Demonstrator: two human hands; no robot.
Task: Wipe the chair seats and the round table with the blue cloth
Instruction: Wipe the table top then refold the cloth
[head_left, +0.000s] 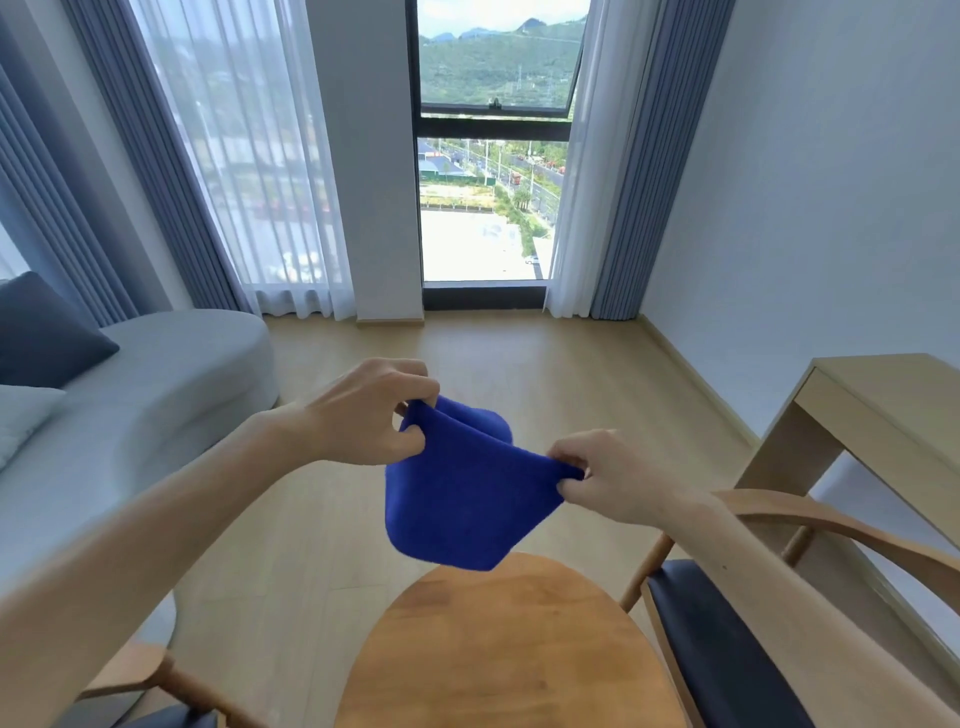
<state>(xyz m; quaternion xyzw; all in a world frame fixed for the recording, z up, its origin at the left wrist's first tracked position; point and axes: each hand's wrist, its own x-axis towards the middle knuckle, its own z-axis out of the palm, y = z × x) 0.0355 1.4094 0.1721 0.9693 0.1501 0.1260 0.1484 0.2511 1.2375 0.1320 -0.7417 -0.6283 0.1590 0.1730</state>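
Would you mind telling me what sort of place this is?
Probably a living room in a high-rise flat: a grey sofa with cushions, tall curtained windows overlooking streets, and a round wooden table.

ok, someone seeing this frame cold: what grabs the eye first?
The blue cloth, held up at mid-frame above the round table, pinched by the left hand and the right hand at opposite corners. Next, the bright window straight ahead with hills and a road outside. A dark-seated chair sits lower right.
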